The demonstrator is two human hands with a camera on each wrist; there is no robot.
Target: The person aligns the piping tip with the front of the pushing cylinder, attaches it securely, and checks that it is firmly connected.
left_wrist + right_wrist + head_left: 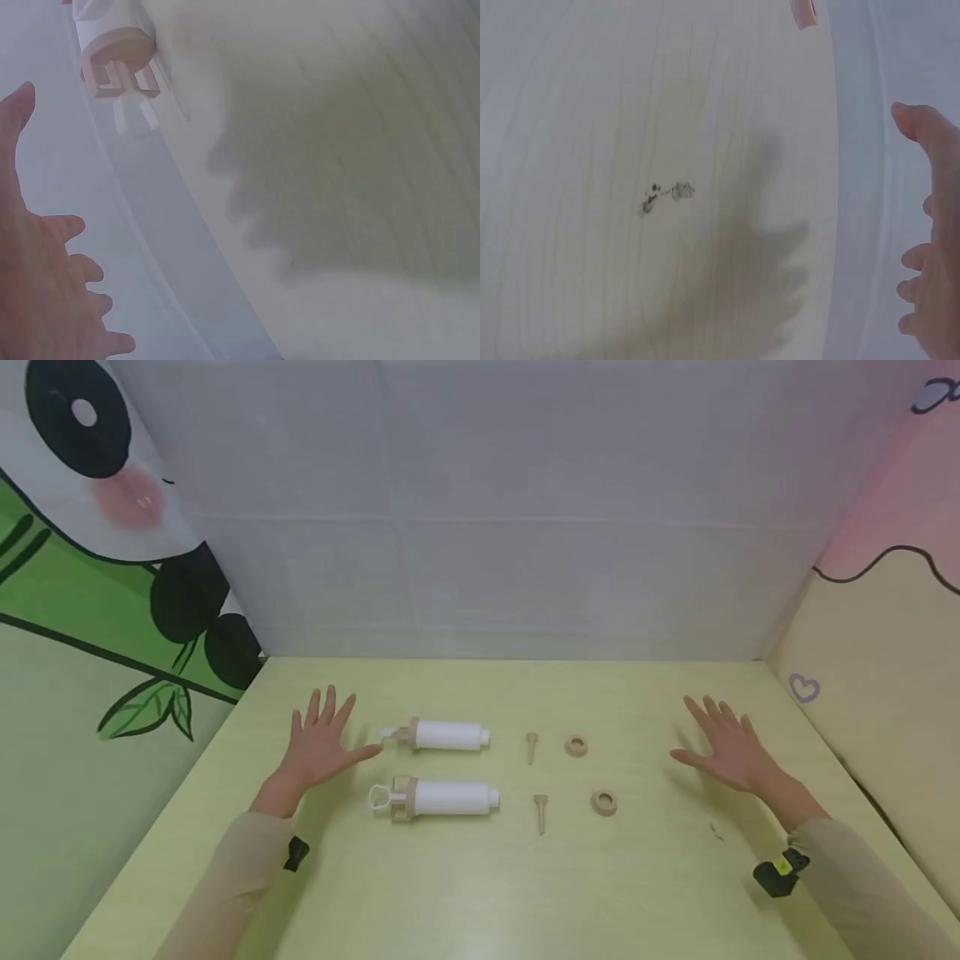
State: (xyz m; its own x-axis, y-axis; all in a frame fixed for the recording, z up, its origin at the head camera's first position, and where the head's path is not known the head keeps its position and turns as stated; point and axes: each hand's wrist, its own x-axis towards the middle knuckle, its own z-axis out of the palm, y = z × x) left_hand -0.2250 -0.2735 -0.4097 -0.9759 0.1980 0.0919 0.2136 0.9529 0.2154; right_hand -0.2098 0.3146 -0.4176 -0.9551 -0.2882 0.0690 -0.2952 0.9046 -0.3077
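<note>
My left hand [318,752] is held over the table with its fingers spread, holding nothing. To its right lie two white syringe-like tubes, one behind the other: the back tube [450,735] and the front tube [452,797]. Each has a beige collar and a white pull handle at its left end. The left thumb is near the back tube's handle [136,114]. Over the table's right side, my right hand [727,752] is likewise empty, fingers extended. Between the tubes and that hand are two beige nozzles [532,747] and two beige rings [577,745].
The pale yellow table [480,893] meets a whitish sheet [480,585] at the back. Painted panels [90,677] flank both sides. A small dark mark [667,193] is on the tabletop near the right hand. Black wrist cameras [780,871] sit at the cuffs.
</note>
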